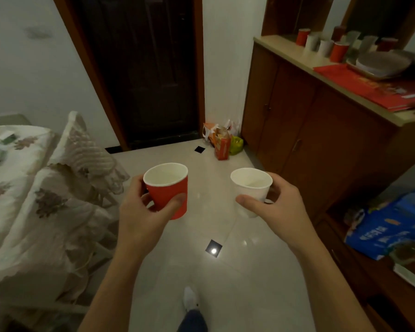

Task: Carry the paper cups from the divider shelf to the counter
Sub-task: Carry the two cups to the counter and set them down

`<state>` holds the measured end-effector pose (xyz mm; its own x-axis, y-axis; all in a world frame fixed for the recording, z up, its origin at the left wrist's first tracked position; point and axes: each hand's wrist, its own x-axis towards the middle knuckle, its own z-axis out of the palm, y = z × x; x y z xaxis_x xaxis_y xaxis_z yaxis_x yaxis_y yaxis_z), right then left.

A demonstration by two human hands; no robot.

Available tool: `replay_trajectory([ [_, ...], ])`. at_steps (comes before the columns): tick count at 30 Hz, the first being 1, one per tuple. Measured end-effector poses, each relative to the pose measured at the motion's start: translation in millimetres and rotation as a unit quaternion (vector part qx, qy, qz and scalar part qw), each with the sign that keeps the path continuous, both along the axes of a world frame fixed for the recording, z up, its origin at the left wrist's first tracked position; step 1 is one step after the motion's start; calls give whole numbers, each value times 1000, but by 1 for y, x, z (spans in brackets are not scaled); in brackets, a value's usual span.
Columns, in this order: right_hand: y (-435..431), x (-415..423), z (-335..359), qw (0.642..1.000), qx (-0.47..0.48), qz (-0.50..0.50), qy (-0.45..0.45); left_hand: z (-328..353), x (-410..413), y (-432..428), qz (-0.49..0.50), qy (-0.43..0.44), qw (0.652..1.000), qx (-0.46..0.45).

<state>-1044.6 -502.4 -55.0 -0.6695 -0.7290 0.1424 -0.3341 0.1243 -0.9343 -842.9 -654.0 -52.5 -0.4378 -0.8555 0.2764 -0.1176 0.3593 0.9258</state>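
My left hand (139, 212) grips a red paper cup (169, 188) with a white inside, held upright over the tiled floor. My right hand (273, 204) grips a white paper cup (250, 188), also upright, a little to the right. Both cups look empty. At the upper right, a beige top on a brown wooden cabinet (285, 50) carries several more red and white paper cups (321, 45).
Red papers (374, 89) and a bowl on a tray (381, 64) lie on the cabinet top. A cloth-covered table (12, 168) and chair stand at left. Bags (222, 142) sit on the floor by a dark door (141, 68). A blue package (391, 231) rests on a low shelf at right.
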Motion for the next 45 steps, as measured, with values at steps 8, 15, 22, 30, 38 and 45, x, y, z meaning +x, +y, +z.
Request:
replay_trajectory([
  [8,-160,-83,-1,1000,5,4,18,0,-85,-154,5,-15,1000,-14],
  [15,-273,-154,4,1000,3,-13,20,5,-162,-268,-18,-16,1000,8],
  [22,-344,-227,-14,999,25,-26,11,-12,-243,-351,-41,-9,998,36],
  [30,-437,-352,-25,999,4,-25,27,-20,-364,-444,-40,-7,999,8],
  [38,-525,-502,-6,999,-33,-32,28,-2,-501,-537,-30,-8,999,-26],
  [45,-577,-576,-16,999,-28,-25,-2,-3,-579,-591,-45,-15,998,-30],
])
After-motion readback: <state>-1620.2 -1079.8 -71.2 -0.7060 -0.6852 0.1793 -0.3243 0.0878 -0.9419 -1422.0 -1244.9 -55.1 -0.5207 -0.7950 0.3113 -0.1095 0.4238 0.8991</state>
